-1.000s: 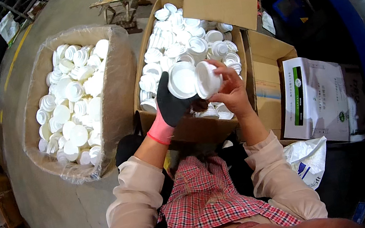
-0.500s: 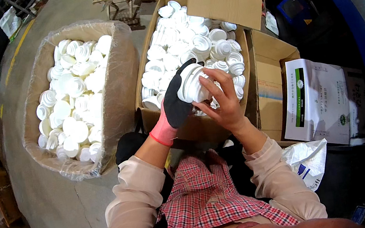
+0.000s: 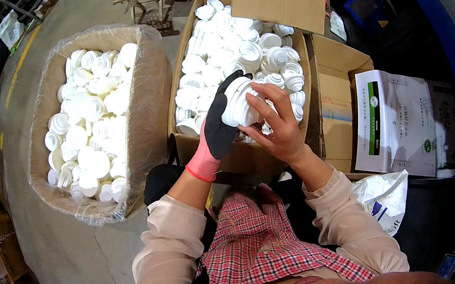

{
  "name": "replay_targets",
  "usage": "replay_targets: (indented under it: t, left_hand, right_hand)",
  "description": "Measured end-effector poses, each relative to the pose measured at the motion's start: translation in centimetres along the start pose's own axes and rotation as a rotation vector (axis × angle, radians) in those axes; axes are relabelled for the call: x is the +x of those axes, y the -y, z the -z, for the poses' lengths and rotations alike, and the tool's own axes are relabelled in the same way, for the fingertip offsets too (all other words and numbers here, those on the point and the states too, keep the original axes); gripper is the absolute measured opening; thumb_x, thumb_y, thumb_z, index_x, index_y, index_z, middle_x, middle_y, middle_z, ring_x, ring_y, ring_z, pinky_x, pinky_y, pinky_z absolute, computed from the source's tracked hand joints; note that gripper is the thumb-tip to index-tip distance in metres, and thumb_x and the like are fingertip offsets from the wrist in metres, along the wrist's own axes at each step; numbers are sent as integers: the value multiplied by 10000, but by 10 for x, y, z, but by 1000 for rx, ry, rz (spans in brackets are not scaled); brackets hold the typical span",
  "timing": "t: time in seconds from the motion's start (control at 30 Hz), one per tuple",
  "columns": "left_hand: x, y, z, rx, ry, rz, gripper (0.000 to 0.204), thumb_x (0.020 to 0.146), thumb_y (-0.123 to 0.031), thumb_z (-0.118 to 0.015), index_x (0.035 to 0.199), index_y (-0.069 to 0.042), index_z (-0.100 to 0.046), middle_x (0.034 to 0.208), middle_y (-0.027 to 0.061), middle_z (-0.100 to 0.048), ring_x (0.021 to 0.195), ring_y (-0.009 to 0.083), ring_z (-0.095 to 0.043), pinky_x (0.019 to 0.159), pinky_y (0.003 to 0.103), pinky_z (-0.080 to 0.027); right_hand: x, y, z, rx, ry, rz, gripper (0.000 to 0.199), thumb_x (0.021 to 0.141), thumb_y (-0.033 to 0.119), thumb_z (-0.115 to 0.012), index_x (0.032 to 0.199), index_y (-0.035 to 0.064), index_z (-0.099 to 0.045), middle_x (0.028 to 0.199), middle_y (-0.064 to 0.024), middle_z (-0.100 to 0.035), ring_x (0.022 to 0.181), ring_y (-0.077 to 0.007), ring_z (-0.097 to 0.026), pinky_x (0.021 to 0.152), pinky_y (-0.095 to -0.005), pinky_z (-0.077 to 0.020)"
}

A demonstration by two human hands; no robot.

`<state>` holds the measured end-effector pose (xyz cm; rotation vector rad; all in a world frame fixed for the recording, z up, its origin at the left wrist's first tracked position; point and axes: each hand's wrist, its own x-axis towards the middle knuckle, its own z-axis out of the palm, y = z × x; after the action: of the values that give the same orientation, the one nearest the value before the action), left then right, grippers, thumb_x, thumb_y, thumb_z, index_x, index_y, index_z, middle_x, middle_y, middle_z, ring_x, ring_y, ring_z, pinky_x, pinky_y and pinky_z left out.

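A white round plastic lid (image 3: 239,103) with stepped rings is held up between my two hands, above the near part of a cardboard box (image 3: 190,138). My left hand (image 3: 217,129), in a black and pink glove, is closed round its left side. Bare fingers of my right hand (image 3: 277,119) press on its right side, thumb below. Whether it is one lid or a stack is hard to tell. Many similar white lids (image 3: 218,42) fill the box beneath.
A plastic-lined carton (image 3: 147,95) of white discs stands at the left. To the right are an open cardboard box (image 3: 334,107), a white printed carton (image 3: 394,121) and a white plastic bag (image 3: 388,200). A small stool (image 3: 148,0) is at the back.
Hardly anything differs. Both hands keep their grip on the white lid, with only a slight shift in the lid and right fingers.
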<state>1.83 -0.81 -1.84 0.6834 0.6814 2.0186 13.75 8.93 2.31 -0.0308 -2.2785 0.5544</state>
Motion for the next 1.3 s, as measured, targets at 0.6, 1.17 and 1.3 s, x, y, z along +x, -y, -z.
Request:
replay_targets:
  t: [0.6, 1.17, 1.3]
  left_hand:
    - [-3, -12, -12, 262, -27, 58, 662, 823, -176, -706, 1395, -18, -411, 1320, 93, -523, 1196, 176, -497, 1011, 316, -400]
    - [-26, 25, 65, 1191, -392, 82, 429, 935, -161, -559, 1326, -6, -476, 1228, 235, -564, 1105, 311, -572, 928, 396, -470]
    - [-14, -58, 70, -188, -577, -265, 540, 976, -408, -482, 1355, -26, -437, 1297, 196, -496, 1187, 349, -509, 1012, 510, -416]
  right_hand:
    - [0, -5, -2, 242, -63, -213, 568, 838, 351, -680, 1273, 18, -531, 1305, -165, -486, 1194, -308, -472, 983, -378, -402]
    - [-13, -61, -68, 731, -213, -795, 634, 967, 603, -358, 1087, 20, -575, 1009, -129, -607, 980, -187, -568, 844, -314, -444]
    - [-15, -78, -59, 352, 43, -666, 300, 871, 224, -650, 1102, 37, -605, 1042, -105, -615, 974, -221, -585, 814, -328, -469]
